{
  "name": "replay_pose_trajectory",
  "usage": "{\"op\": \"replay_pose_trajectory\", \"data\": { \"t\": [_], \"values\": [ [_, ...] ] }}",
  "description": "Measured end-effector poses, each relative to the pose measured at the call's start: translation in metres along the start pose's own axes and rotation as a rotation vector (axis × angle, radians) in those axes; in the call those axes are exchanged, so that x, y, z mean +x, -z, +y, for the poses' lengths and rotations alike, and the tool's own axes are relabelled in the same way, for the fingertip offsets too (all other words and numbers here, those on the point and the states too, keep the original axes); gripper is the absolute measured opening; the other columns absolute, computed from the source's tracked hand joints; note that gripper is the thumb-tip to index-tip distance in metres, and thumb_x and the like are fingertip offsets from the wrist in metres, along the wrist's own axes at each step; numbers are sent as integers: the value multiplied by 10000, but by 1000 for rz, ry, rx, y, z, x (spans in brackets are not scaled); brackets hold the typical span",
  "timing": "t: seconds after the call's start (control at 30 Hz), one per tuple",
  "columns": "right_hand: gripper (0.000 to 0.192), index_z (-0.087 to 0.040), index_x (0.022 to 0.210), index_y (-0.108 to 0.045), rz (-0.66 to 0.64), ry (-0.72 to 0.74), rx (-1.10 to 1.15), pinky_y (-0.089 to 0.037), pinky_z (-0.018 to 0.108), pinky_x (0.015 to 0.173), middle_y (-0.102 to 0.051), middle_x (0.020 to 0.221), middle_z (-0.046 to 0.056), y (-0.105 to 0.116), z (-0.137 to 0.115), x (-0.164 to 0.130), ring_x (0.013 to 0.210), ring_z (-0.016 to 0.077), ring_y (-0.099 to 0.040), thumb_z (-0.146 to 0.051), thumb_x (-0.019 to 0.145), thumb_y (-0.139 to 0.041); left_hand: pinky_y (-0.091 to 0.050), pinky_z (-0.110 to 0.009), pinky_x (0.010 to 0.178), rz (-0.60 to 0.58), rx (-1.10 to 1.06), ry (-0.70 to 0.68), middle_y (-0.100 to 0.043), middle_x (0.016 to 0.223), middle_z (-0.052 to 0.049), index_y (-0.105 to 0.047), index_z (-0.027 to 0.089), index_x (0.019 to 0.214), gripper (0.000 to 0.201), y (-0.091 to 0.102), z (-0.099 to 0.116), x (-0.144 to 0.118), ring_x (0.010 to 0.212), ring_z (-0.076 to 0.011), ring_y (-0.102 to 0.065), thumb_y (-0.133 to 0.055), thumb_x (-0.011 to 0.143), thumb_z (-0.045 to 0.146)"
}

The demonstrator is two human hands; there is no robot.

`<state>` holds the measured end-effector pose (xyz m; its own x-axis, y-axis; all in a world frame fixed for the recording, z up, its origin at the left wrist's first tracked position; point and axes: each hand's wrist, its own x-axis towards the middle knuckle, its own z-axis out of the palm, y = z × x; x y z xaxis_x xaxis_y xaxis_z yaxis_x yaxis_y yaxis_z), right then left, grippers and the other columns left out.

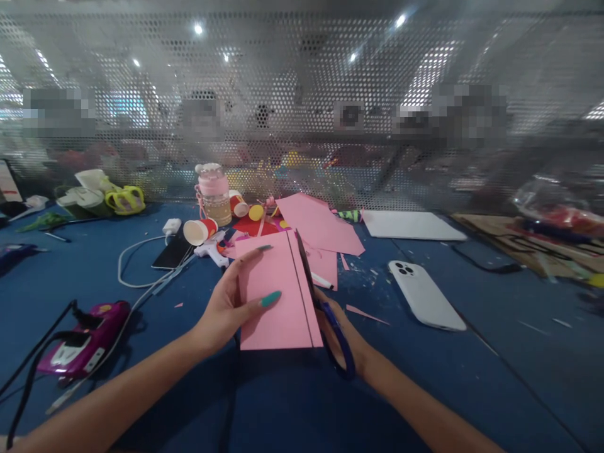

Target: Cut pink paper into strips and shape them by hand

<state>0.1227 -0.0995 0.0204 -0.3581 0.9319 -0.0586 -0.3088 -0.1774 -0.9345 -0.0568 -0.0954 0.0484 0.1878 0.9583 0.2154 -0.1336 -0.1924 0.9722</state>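
A pink sheet is held up just above the blue table, near its middle, and is being cut lengthwise with scissors.

The left hand is closed on the sheet's left edge, thumb on the front face and fingers spread along the top and side. The right hand is mostly hidden behind the sheet; it is closed through the blue scissor handles, and its grip cannot be made out in detail. The blades lie nearly shut along a dark line that runs close to the sheet's right edge, with the tips reaching up to the top corner.

For a clean strip, the sheet is best kept taut and flat by the left hand, with the thumb kept well clear of the line. Long, slow closures of the blades are to be preferred over short snips, and the blades should not be shut fully at the tips, so that no notch is left. The paper, rather than the scissors, is better fed forward, so the cut stays true to the line.

More pink paper lies just behind, with offcuts to the right of the hands and a white phone beyond them. A glue gun, paper cups and a jar are grouped behind the sheet.
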Motion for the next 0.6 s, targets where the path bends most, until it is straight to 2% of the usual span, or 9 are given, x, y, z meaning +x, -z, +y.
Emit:
{"op": "replay_pose_trajectory", "data": {
  "t": [0.1, 0.17, 0.27, 0.4, 0.5, 0.6],
  "values": [
    [329, -259, 925, -602, 12, 61, -45, -489, 375, 654, -623, 704, 43, -2, 0, 0, 737, 255, -588, -466, 669, -619, -526, -363, 855, -5, 2, -20, -441, 1327, -29, -433, 294, 1193, 569, -2, 0, -1, 1111, -241, -516, -673, 689, 183],
    [329, -256, 935, -609, 0, 131, -100, -495, 381, 704, -653, 800, 61, -2, 0, 0, 809, 266, -597, -471, 686, -606, -530, -352, 847, -6, -21, -28, -437, 1332, -25, -434, 295, 1192, 567, -3, 0, -2, 1099, -230, -524, -671, 692, 173],
    [407, -240, 1035, -587, -40, 244, -207, -493, 399, 775, -659, 946, 83, -1, -1, 0, 928, 286, -589, -502, 725, -556, -527, -340, 848, -4, -48, -21, -443, 1326, -33, -429, 285, 1202, 565, -6, 1, -2, 1091, -223, -527, -666, 701, 171],
    [480, -231, 1132, -541, -34, 342, -398, -483, 416, 823, -645, 1034, 93, 2, 0, 0, 971, 288, -586, -547, 784, -441, -515, -311, 860, -3, -78, -12, -493, 1269, -34, -424, 281, 1213, 554, -7, 2, -2, 1090, -208, -526, -651, 721, 165],
    [470, -227, 1149, -535, 8, 358, -501, -484, 413, 826, -647, 1035, 90, 4, 2, 0, 946, 277, -601, -526, 808, -411, -515, -297, 859, 1, -78, -18, -504, 1252, -23, -428, 293, 1212, 560, -7, 2, -1, 1097, -205, -518, -653, 717, 156],
    [451, -227, 1186, -510, -22, 318, -456, -503, 391, 789, -649, 1035, 76, 3, 2, 0, 896, 255, -620, -476, 824, -410, -515, -303, 862, 6, -68, -26, -515, 1239, -26, -428, 292, 1218, 565, -7, 2, -1, 1103, -212, -514, -652, 717, 156]
  ]
}}
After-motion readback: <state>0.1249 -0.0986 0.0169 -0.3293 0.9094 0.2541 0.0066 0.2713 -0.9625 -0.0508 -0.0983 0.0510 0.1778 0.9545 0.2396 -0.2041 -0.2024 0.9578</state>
